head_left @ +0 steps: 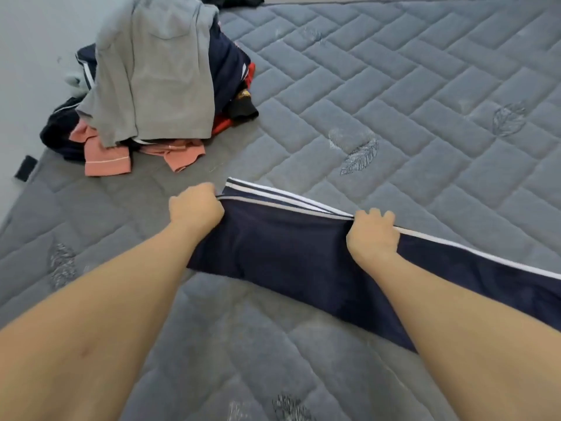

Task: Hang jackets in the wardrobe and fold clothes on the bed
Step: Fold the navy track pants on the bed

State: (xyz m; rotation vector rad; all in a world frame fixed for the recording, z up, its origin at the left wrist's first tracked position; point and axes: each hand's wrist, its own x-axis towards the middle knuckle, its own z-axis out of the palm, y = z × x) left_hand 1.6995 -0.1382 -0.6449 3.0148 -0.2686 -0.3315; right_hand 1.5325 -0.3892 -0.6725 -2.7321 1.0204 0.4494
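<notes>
Both bare forearms reach out over the bed, roughly parallel, hands knuckles-up. The left hand point(195, 205) is curled into a fist around the far left end of the navy garment point(288, 253), bunching the cloth under its fingers. The right hand point(373, 235) pinches the same striped edge farther along, fingers hooked over the top and thumb tucked beneath. Between the two hands the fabric is drawn fairly taut.

The navy garment is a smooth, matte knit, long and band-shaped, with white stripes point(285, 197) running along its far edge. It lies flat on the near middle of the mattress point(425, 95), slanting from the left hand down toward the right edge of view, where it runs out of sight under the right forearm.

The mattress is grey, quilted in a herringbone of padded rectangles, with stitched feather motifs here and there. At the far left, a pile of clothes point(158, 86) sits near the mattress edge: a soft grey shirt point(158, 71) draped over the top, dark navy pieces beneath, a salmon-pink garment point(109, 159) spilling out at the front, a bit of red cloth at the side. The pile is well apart from the hands.

Pale floor point(30, 56) borders the mattress on the left. To the right and beyond the garment, the quilted surface stretches wide and bare.
</notes>
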